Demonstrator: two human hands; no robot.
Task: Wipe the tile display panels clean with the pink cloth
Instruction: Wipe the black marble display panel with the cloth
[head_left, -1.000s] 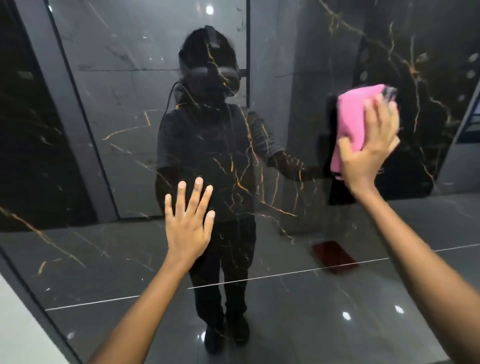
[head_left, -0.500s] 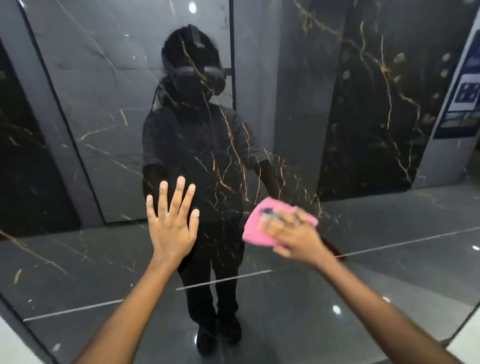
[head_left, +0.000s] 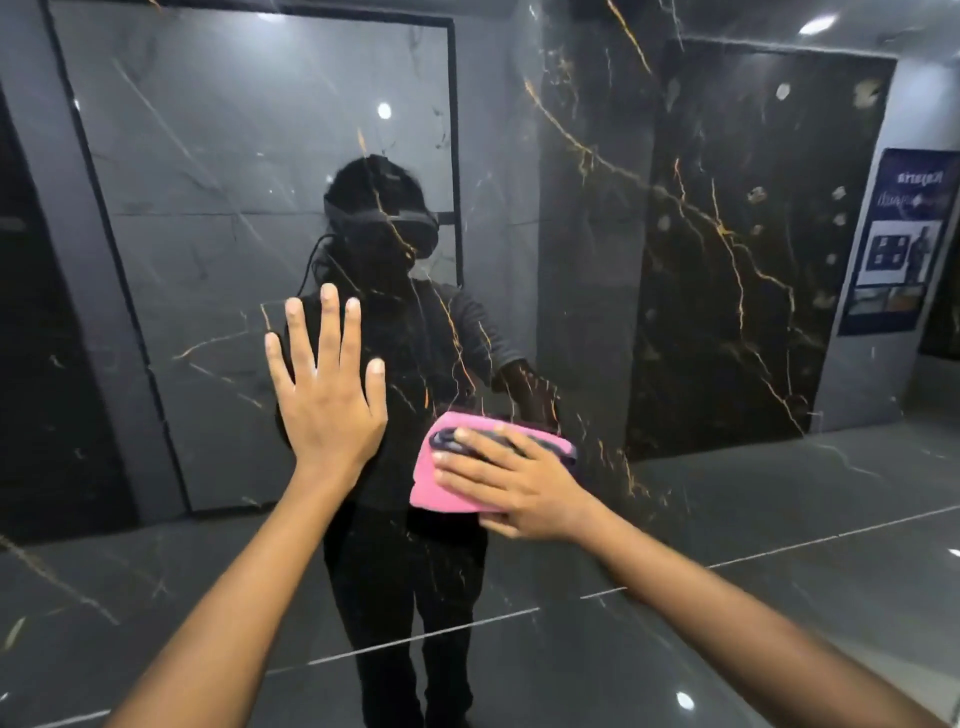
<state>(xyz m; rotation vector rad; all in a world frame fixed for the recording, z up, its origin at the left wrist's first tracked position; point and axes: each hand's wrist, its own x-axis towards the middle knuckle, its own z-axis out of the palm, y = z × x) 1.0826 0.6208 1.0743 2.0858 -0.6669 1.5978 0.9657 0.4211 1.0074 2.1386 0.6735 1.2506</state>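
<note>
A dark blue and white poster is reflected at the right edge. Its lettering appears mirrored and blurred. No word on it can be read.

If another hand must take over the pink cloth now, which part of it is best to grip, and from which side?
Probably the lower left corner of the pink cloth, coming from the left. The right hand lies flat over the right and middle of the cloth, pressing it on the tile panel, so only the left edge shows free. The left hand rests open on the panel just beside that edge.
</note>
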